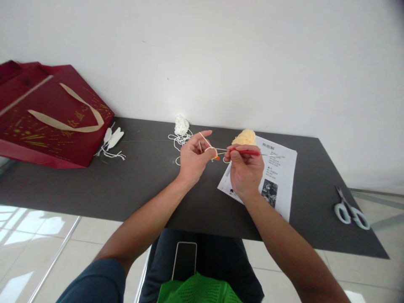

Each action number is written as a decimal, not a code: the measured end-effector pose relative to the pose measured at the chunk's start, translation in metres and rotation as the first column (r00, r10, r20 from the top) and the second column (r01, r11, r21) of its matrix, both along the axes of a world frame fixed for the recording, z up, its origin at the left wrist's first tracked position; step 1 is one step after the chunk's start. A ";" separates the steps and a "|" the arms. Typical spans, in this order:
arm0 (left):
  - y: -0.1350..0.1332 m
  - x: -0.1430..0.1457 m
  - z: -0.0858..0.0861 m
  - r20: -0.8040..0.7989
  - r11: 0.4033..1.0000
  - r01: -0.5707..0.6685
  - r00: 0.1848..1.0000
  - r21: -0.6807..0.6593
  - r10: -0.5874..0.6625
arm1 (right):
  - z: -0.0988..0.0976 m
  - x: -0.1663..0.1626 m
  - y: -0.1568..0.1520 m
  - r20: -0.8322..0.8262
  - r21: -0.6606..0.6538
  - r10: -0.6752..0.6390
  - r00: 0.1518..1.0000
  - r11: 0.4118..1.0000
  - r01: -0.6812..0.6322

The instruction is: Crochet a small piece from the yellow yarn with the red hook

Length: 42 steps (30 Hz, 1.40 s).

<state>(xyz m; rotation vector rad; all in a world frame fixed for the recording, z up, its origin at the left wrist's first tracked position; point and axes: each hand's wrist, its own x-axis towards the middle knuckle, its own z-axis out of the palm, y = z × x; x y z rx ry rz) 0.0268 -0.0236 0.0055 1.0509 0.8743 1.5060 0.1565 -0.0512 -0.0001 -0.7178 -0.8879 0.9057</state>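
Observation:
Near the middle of the table, my left hand pinches a small piece of yellow crochet work, and pale yarn loops over its raised index finger. Something small and orange shows beside the thumb. My right hand is closed round a crochet hook with a red handle; a metal end points to the right, and the other end reaches toward the crochet work. Just behind my right hand sits a ball of pale yellow yarn. A ball of white yarn lies with loose strands behind my left hand.
A printed sheet lies partly under my right hand and forearm. Scissors rest at the right of the dark table. White crocheted pieces lie by a dark red gift bag. A phone is on my lap.

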 end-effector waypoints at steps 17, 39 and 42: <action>-0.003 0.003 -0.001 -0.058 0.973 -0.223 0.972 0.057 0.226 | -0.008 -0.011 -0.017 0.268 0.117 -0.199 0.943 0.978 0.173; 0.006 -0.003 0.005 0.369 0.933 0.201 0.926 -0.298 -0.081 | -0.019 -0.002 -0.006 0.463 0.204 -0.208 0.861 0.971 0.125; 0.007 -0.004 0.009 0.406 0.920 0.241 0.908 -0.309 -0.102 | -0.019 -0.003 -0.006 0.390 0.113 -0.128 0.912 0.989 0.091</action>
